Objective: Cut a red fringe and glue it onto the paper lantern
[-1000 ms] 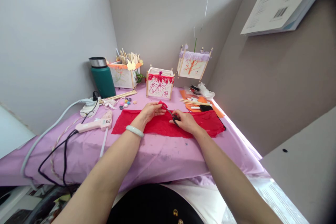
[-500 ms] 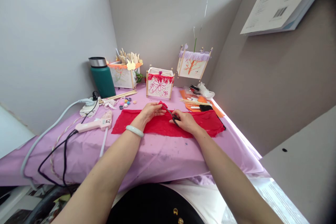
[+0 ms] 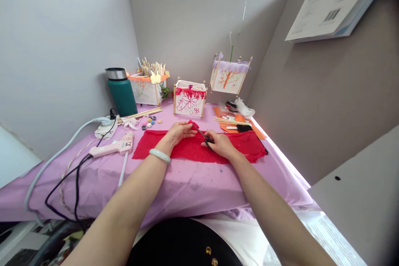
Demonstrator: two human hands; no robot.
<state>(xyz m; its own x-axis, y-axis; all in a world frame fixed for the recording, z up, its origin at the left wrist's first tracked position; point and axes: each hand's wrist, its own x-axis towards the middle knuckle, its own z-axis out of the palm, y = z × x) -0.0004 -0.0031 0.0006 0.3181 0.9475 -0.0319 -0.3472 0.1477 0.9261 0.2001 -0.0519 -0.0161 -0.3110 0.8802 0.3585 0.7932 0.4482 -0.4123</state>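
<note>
Red, thin, crinkled cloth-like sheet (image 3: 149, 145) lies across the purple-covered surface (image 3: 193, 183), its long axis running from 9 to 3 o'clock beneath both hands, with 12 o'clock straight away from the person. The left hand (image 3: 179, 131) has its fingertips together, pinching a small, bunched red scrap (image 3: 193, 125) of similar thin material just beyond the sheet's far edge. The right hand (image 3: 220, 143) is closed around the dark-handled metal scissors (image 3: 207, 137), whose long axis points between 10 and 11 o'clock, toward the scrap. That alignment is the key relation: the scrap sits at 2 o'clock from the left hand and 10 o'clock from the right, with the left hand nearer. The blades reach the scrap, though whether they are parted cannot be told. At 12 o'clock, well apart, stands a white, stick-cornered box with red fringe (image 3: 189, 106); at 9 o'clock lies a pale pink glue gun (image 3: 112, 147).
</note>
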